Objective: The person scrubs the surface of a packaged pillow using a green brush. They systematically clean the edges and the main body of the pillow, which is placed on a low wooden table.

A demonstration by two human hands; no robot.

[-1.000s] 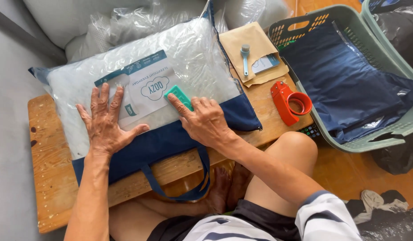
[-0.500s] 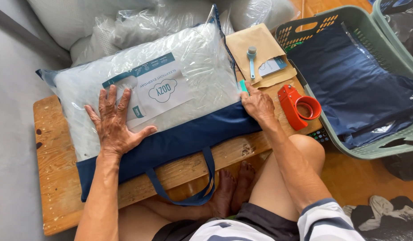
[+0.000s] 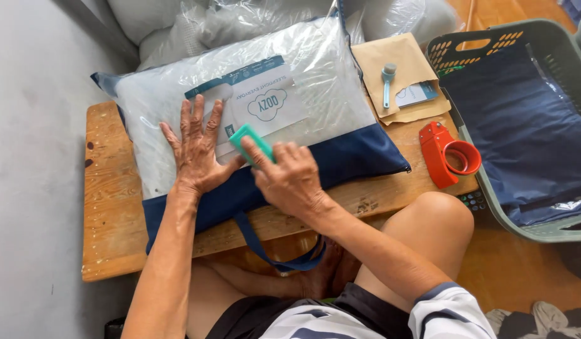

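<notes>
Nearest, the right hand (image 3: pixel 290 179) has its grip closed on a small green block (image 3: pixel 252 141), thumb under and fingers over, with the block's far end pressed against the white label (image 3: pixel 256 103) on the bagged pillow (image 3: pixel 240 94). The block sits at the label's near edge, just right of the left hand (image 3: pixel 196 150). That hand lies flat with fingers spread wide, holding nothing, pinning the clear bag just left of the label.

The step looks like smoothing the label down with the block. To do it well, I judge the block should stay flat on its face, not tipped on a corner, and travel from the pinned side rightward, so air and wrinkles leave at the free edge. The soft filling gives way, so firm, even pressure matters, and the flat hand should keep the film taut.

The pillow lies across the wooden counter (image 3: pixel 111 213), its navy band (image 3: pixel 340 163) nearest, with a strap (image 3: pixel 265 245) hanging off the near edge. To the right stands a red tape dispenser (image 3: pixel 450 154); farther off, a brown envelope (image 3: pixel 400 63) carries a small blue tool (image 3: pixel 387 81). A green basket (image 3: pixel 529 229) with navy fabric sits far right.
</notes>
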